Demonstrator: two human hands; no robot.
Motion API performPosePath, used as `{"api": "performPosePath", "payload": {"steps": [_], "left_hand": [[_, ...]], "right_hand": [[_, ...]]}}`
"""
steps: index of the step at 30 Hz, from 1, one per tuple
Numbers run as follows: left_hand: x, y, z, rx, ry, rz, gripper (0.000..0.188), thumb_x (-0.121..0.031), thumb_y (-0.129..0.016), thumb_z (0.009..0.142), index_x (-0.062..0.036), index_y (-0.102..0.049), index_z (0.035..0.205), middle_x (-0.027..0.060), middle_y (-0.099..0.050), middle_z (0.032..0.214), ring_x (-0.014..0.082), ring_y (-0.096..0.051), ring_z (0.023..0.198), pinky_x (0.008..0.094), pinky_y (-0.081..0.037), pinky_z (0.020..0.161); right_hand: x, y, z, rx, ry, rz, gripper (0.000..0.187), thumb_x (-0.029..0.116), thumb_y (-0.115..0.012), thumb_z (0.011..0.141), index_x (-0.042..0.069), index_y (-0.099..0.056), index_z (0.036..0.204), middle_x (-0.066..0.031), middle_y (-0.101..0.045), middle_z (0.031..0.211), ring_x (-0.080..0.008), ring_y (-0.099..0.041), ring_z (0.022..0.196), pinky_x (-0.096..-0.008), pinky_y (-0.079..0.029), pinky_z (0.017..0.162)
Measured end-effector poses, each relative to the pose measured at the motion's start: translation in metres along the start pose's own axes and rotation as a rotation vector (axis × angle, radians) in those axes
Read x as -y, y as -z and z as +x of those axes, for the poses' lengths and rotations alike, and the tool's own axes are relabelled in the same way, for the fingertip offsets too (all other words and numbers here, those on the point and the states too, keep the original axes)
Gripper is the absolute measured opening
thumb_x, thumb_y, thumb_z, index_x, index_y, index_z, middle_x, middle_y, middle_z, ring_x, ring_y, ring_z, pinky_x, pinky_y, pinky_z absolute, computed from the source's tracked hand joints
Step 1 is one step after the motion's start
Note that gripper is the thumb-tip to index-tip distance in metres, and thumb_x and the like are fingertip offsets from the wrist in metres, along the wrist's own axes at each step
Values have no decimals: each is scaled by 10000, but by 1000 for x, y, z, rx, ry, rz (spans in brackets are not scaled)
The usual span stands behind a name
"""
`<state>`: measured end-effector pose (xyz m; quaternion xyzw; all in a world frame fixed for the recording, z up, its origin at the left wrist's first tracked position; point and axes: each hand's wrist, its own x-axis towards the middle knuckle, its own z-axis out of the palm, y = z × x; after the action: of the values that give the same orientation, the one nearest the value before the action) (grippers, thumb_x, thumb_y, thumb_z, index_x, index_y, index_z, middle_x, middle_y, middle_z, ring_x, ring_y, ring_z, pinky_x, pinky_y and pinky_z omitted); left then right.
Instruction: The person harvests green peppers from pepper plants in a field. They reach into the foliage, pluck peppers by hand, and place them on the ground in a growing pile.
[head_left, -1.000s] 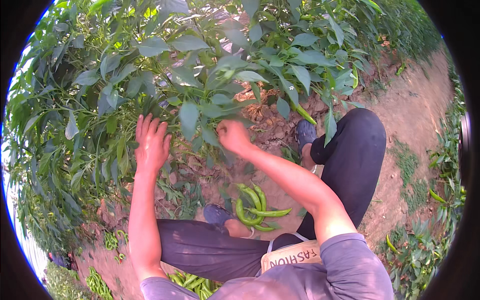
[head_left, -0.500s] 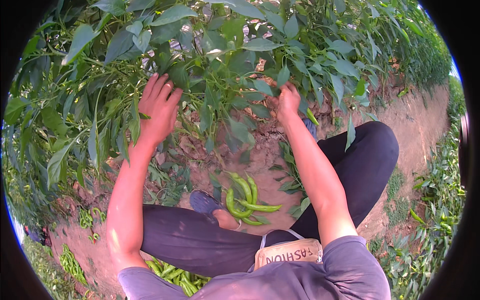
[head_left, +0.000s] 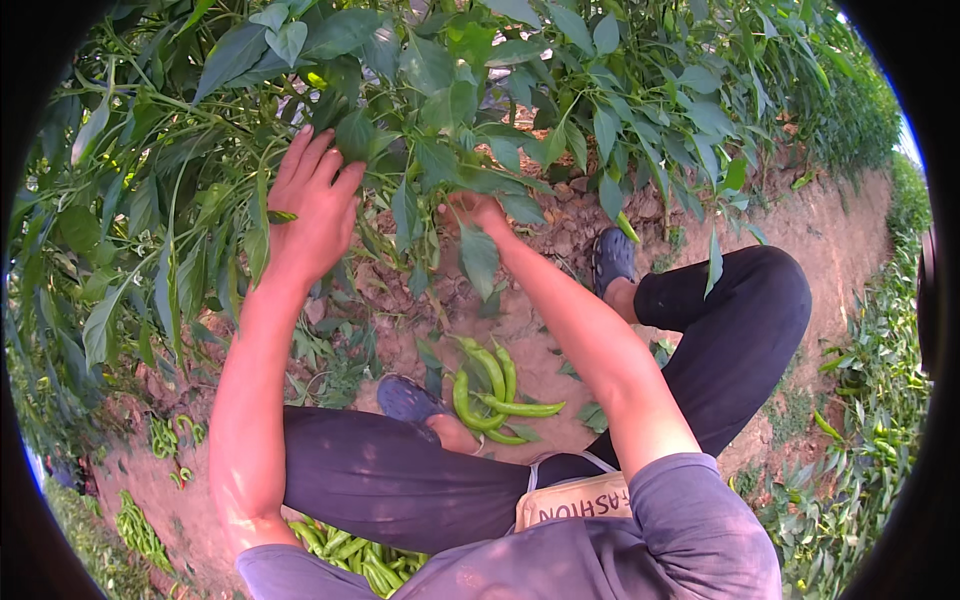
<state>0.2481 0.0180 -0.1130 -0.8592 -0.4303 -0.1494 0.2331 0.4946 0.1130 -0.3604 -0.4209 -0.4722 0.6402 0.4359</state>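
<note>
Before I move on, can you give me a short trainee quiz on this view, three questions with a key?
1. Where is the left grip?
a) on the trousers
b) among the plant leaves
c) in the waist pouch

2. True or false: the small cluster of green peppers near the shoe lies on the ground.

3. Which grip is more hidden by foliage, the left or the right grip?

Key: 1. b; 2. true; 3. the right.

Right fingers (head_left: 456, 205) back nearer left hand (head_left: 314, 218)
</note>
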Motion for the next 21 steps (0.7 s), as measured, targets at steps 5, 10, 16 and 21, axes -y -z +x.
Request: {"api": "performPosePath", "payload": {"steps": [5,10,16,21], "left_hand": [[-1,0,0,-4,-19,12,436,-72,-775,863,-61,-732,1297,165,-678,1373,393,-535,1460,550,-336,1338],[-3,0,3,1,-20,6,451,-60,-775,861,-60,-725,1309,160,-670,1423,381,-536,1468,546,-330,1341],[-2,-2,3,12,-9,17,468,-54,-777,855,-49,-715,1319,165,-668,1427,380,-537,1467,556,-327,1341],[2,-3,5,9,-34,82,459,-57,-774,859,-35,-715,1314,167,-671,1423,385,-542,1459,553,-327,1342]], "right_hand": [[-7,-8,-24,-222,16,65,118,102,-720,1044,20,-725,1128,-7,-697,826,-91,-634,688,-269,-500,662],[-36,5,-33,-220,-35,398,184,92,-714,1021,21,-693,1189,-66,-730,989,-170,-697,780,-328,-584,755],[-31,-1,-24,-242,327,-133,480,139,-765,988,32,-622,1433,-82,-752,1213,-135,-707,927,-310,-583,837],[3,-15,-24,-221,108,-166,258,108,-782,954,39,-749,1200,-13,-754,853,-130,-654,680,-302,-516,618]]}}
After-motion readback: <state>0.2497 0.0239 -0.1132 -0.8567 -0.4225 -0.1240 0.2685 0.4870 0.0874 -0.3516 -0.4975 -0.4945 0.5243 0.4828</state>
